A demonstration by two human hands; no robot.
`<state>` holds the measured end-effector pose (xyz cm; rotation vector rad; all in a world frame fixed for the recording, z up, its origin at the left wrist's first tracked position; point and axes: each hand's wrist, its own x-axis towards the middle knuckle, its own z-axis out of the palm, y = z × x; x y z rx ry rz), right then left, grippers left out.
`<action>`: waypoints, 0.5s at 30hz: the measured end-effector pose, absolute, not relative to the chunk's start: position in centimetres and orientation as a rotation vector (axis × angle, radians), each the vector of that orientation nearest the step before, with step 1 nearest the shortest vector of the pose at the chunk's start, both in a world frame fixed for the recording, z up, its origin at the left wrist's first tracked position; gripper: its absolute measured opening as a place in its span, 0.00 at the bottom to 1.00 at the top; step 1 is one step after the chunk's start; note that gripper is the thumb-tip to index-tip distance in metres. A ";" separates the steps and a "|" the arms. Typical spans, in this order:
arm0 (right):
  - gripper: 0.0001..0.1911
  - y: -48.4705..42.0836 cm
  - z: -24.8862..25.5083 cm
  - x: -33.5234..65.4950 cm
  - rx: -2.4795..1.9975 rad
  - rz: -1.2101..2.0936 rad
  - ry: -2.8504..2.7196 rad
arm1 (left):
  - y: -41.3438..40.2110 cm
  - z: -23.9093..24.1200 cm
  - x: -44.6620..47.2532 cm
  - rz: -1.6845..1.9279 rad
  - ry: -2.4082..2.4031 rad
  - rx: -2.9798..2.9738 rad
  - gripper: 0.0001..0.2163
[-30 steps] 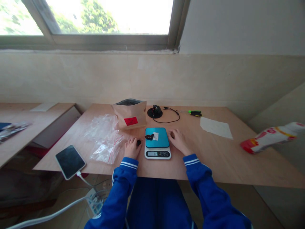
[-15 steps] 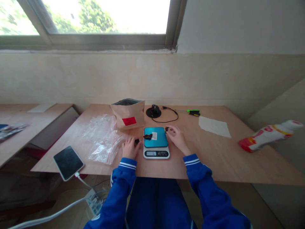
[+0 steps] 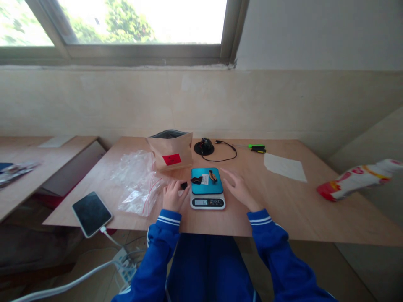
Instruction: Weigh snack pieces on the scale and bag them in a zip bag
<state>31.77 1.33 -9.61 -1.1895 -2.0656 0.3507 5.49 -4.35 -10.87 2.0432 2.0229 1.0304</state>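
The fingers of my right hand [image 3: 241, 191] are apart and empty, those of my left hand [image 3: 172, 196] pinch a black piece [image 3: 183, 186], and the curled brown piece [image 3: 212, 175] on the scale [image 3: 206, 191] looks light and brittle, best lifted gently by its edges.

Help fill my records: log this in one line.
left hand: holding small black piece; right hand: open; blue-topped digital scale: bearing black wrinkled piece, brown curled piece

On the worktop [image 3: 283, 214], a phone [image 3: 92, 214] is lying at the left front edge, and a white sheet [image 3: 285, 167] is lying near a bottle [image 3: 359, 179].
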 end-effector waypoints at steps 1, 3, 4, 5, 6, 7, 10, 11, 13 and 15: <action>0.22 1.2 -9.8 32.6 -1.239 0.330 -2.035 | -4.4 -10.8 5.5 1.040 2.011 2.050 0.09; 0.21 0.8 -10.5 34.5 -1.348 0.278 -1.995 | -4.4 -10.6 5.6 1.056 1.980 2.061 0.09; 0.21 0.7 -11.1 35.4 -1.401 0.243 -1.990 | -4.5 -10.5 5.7 1.065 1.961 2.064 0.09; 0.20 0.5 -11.7 36.3 -1.450 0.202 -1.994 | -4.6 -10.4 5.8 1.072 1.939 2.068 0.09; 0.20 0.4 -12.3 37.1 -1.498 0.161 -2.000 | -4.6 -10.2 6.0 1.079 1.915 2.073 0.09; 0.20 0.2 -12.9 37.8 -1.542 0.125 -2.006 | -4.7 -10.1 6.2 1.087 1.893 2.078 0.09; 0.20 -0.5 -14.1 38.9 -1.612 0.078 -2.025 | -5.0 -10.0 6.7 1.109 1.842 2.086 0.08; 0.19 -0.7 -14.3 39.0 -1.611 0.077 -2.030 | -5.1 -10.1 6.8 1.115 1.836 2.081 0.08; 0.17 -0.9 -14.3 39.1 -1.595 0.082 -2.043 | -5.3 -10.3 6.9 1.119 1.839 2.061 0.08; 0.15 -1.0 -14.2 39.0 -1.591 0.079 -2.049 | -5.4 -10.6 6.7 1.117 1.861 2.037 0.08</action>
